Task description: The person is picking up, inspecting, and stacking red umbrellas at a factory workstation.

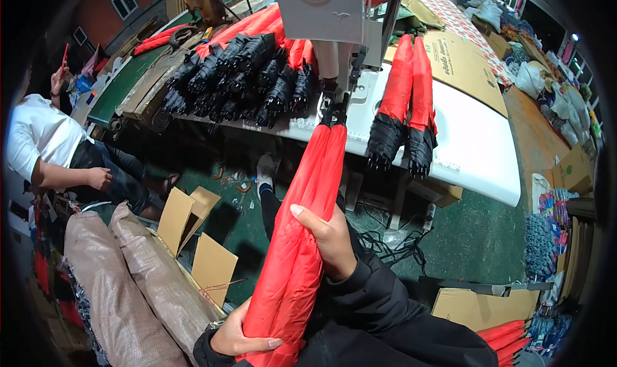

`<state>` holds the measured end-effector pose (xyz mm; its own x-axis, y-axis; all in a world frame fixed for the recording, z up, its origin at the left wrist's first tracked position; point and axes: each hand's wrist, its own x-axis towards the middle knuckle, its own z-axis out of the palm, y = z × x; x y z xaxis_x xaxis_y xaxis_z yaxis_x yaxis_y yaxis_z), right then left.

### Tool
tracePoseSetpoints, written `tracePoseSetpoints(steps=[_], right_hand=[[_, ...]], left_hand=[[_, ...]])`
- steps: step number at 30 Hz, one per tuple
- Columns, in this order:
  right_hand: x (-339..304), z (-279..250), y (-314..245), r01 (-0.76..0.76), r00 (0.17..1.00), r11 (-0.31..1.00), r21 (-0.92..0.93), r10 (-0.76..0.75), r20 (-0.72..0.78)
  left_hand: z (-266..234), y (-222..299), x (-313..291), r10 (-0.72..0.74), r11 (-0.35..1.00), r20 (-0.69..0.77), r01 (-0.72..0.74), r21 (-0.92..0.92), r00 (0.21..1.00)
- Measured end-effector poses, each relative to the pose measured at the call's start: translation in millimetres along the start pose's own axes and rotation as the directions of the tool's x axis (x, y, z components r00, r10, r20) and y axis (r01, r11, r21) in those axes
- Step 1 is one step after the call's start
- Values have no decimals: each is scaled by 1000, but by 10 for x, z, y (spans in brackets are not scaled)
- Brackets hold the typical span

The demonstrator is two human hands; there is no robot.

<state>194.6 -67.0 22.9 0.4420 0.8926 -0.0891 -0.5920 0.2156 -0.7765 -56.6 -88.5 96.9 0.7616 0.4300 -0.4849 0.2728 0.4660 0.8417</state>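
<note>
Toward two o'clock spreads a white sewing table (pixel 491 158), with an industrial sewing machine (pixel 324 18) at twelve and a heap of red-and-black folded umbrellas (pixel 238 74) at eleven. A pair of red folded umbrellas (pixel 292 264) points its long axis from about seven o'clock up to twelve. The left hand (pixel 241 336), at seven, clasps the broad lower end; the right hand (pixel 333 240), toward six and nearer the machine, wraps mid-length, thumb on top. Straight ahead of both grips, black tips (pixel 334 117) sit beneath the machine, contact unclear.
</note>
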Motion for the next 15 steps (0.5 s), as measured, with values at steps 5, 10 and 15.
tracePoseSetpoints(steps=[5, 10, 15], right_hand=[[34, -24, -28, -11, 1000, 1000, 11, 11, -2], [25, -24, -30, -7, 1000, 1000, 0, 7, -8], [-39, 7, -91, -20, 999, 999, 42, 21, -25]], left_hand=[[2, 27, 44, -11, 1000, 10, 11, 8, 1000], [86, 52, 49, -2, 1000, -48, 0, -26, 999], [55, 38, 33, -37, 999, 19, 38, -30, 999]])
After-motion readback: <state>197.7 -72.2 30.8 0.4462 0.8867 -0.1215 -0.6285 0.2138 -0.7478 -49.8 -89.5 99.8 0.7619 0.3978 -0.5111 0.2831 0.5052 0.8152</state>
